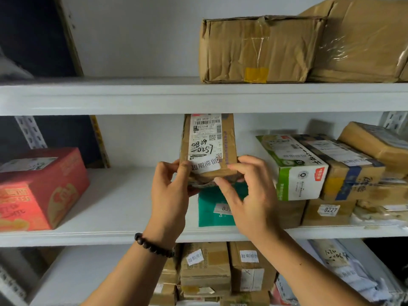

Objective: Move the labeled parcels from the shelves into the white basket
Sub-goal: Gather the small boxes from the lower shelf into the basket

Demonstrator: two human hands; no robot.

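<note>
Soft, even indoor light, brightest on the white shelf boards [132, 96] across the middle. Dim and murky at upper left and lower right of the frame. Glare streaks on the shiny brown box [353, 40] at upper right. Slightly soft throughout, with wide-angle bowing toward the edges.

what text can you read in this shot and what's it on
"0257": handwritten on the label of the parcel held by the left hand and right hand.
"超期滞留": sticker on that parcel's near end.
"0227": sticker on a brown box, middle shelf.
"超期滞留": sticker on a bottom-shelf box.
Print on the red box and green box: too blurred to read.
</note>
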